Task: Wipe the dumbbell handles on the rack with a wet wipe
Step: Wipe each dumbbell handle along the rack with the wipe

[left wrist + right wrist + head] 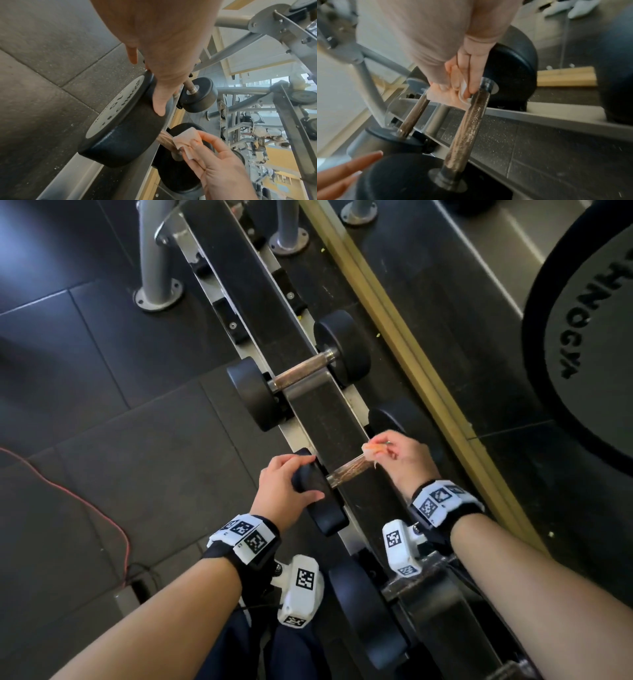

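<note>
Left hand [286,484] draped over the near end weight [315,491] of the closest dumbbell, fingers [158,106] curled over its rim to steady it on the rack [318,412]. Best kept firm there, to stop the bar rolling under the rubbing. Further right, the rusty-looking handle [347,470], bare along most of its length. At its far end, the wet wipe [186,139], folded small and pinched between thumb and fingers [474,79] of the right hand [402,455], touching the handle close to the far weight. Worth wrapping round the bar and drawing along the full length, turning the dumbbell for the underside. Beyond, a second dumbbell [301,371], handle apparently unwiped. Rack rail directly beneath, likely cramping the underside. Red cable [85,501] on the floor, well clear.
</note>
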Demonstrator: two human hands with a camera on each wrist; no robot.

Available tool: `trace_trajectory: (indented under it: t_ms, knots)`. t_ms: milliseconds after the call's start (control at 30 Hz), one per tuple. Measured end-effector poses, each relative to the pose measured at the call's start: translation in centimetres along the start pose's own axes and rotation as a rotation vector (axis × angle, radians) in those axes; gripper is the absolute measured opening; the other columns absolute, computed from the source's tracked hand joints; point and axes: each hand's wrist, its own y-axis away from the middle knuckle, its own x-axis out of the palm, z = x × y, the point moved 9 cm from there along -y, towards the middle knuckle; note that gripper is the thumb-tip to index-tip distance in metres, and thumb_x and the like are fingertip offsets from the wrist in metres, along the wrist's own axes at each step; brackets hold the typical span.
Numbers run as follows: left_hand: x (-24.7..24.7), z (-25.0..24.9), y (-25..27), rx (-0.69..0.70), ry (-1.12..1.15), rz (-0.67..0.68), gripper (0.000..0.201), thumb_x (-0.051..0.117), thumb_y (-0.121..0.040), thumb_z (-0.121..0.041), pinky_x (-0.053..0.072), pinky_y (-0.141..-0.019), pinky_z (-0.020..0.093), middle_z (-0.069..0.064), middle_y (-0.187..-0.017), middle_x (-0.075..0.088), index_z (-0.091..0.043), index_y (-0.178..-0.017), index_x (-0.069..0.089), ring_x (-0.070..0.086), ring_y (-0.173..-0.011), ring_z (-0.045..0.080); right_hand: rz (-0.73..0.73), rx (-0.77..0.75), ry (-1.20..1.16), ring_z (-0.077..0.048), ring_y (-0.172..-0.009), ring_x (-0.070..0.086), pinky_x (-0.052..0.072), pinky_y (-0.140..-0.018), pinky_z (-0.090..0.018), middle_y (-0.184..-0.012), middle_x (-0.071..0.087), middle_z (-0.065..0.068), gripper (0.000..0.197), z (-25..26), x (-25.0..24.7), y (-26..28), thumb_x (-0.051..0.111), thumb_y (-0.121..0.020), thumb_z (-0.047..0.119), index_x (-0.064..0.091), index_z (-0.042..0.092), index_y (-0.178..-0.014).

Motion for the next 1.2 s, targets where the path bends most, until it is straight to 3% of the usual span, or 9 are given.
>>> trace_trajectory:
  t_ms: [133,267,400,600,733,867,967,1033,1200]
  knots:
    - [-0.5,0.5,-0.6,-0.010,0.045,-0.027,0.067,0.090,-0.066,-0.023,0.029,-0.102,0.024,-0.014,-0.118,0.045,-0.038,-0.126,0.063,0.042,-0.124,0.020,0.031,-0.169,0.323,-0.014,-0.089,0.068,0.058,-0.082,-0.031,-0.097,0.073,0.003,0.022,1.8,1.3,-1.5,0.059,-0.096,0.018,0.068,0.027,-0.114]
    - [-0.8,0.3,-1.1,-0.006,0.009,-0.001,0.070,0.090,-0.065,-0.028,0.034,-0.099,0.024,-0.011,-0.116,0.049,-0.039,-0.127,0.062,0.046,-0.120,0.018,0.149,-0.188,0.532,-0.028,-0.114,0.064,0.052,-0.096,-0.046,-0.125,0.066,-0.010,0.030,1.0,3.3,-1.6,0.049,-0.099,0.014,0.066,0.023,-0.123]
    - [-0.8,0.1,-1.4,-0.009,-0.033,0.017,0.073,0.091,-0.063,-0.032,0.041,-0.099,0.032,-0.008,-0.108,0.052,-0.039,-0.128,0.061,0.050,-0.113,0.021,0.134,-0.227,0.474,-0.020,-0.110,0.066,0.052,-0.098,-0.039,-0.118,0.070,-0.002,0.030,1.2,4.0,-0.7,0.051,-0.098,0.012,0.070,0.021,-0.119]
    - [-0.8,0.2,-1.3,-0.009,-0.023,0.026,0.072,0.091,-0.064,-0.031,0.042,-0.101,0.035,-0.008,-0.108,0.052,-0.039,-0.128,0.062,0.050,-0.113,0.021,0.342,-0.356,0.640,-0.022,-0.115,0.064,0.052,-0.097,-0.041,-0.125,0.067,-0.001,0.035,2.7,7.8,1.1,0.044,-0.098,0.009,0.067,0.023,-0.120]
    - [-0.7,0.3,-1.3,-0.002,-0.032,0.037,0.072,0.090,-0.065,-0.034,0.042,-0.102,0.036,-0.010,-0.109,0.051,-0.041,-0.130,0.060,0.048,-0.114,0.020,0.143,-0.265,0.657,-0.018,-0.124,0.059,0.049,-0.103,-0.035,-0.133,0.063,-0.001,0.032,0.9,3.8,0.1,0.051,-0.097,0.008,0.064,0.021,-0.124]
    - [-0.7,0.5,-1.5,0.005,-0.048,0.047,0.072,0.090,-0.065,-0.036,0.039,-0.103,0.034,-0.009,-0.112,0.050,-0.041,-0.130,0.059,0.046,-0.116,0.020,0.046,-0.279,0.510,-0.021,-0.133,0.051,0.036,-0.116,-0.032,-0.135,0.062,-0.009,0.036,0.9,4.7,1.0,0.055,-0.094,-0.003,0.066,0.009,-0.126]
    - [-0.6,0.5,-1.5,0.015,-0.062,0.050,0.071,0.089,-0.066,-0.036,0.036,-0.103,0.030,-0.008,-0.114,0.050,-0.040,-0.131,0.059,0.045,-0.116,0.020,0.068,-0.386,0.469,-0.022,-0.120,0.058,0.043,-0.109,-0.036,-0.122,0.069,-0.007,0.030,1.7,5.7,1.7,0.059,-0.091,-0.001,0.072,0.009,-0.117]
    - [-0.6,0.5,-1.5,0.018,-0.062,0.047,0.071,0.089,-0.067,-0.036,0.036,-0.102,0.030,-0.007,-0.114,0.051,-0.039,-0.131,0.059,0.044,-0.116,0.020,0.028,-0.357,0.444,-0.020,-0.112,0.057,0.048,-0.101,-0.036,-0.117,0.069,-0.004,0.025,1.3,4.6,1.3,0.060,-0.092,0.004,0.074,0.011,-0.112]
    - [-0.5,0.5,-1.5,0.024,-0.068,0.054,0.069,0.088,-0.068,-0.037,0.034,-0.098,0.027,-0.007,-0.115,0.049,-0.040,-0.131,0.059,0.042,-0.115,0.019,-0.163,-0.167,0.325,-0.014,-0.096,0.060,0.046,-0.083,-0.016,-0.117,0.057,-0.002,0.022,-0.5,2.9,1.3,0.063,-0.092,0.011,0.070,0.012,-0.113]
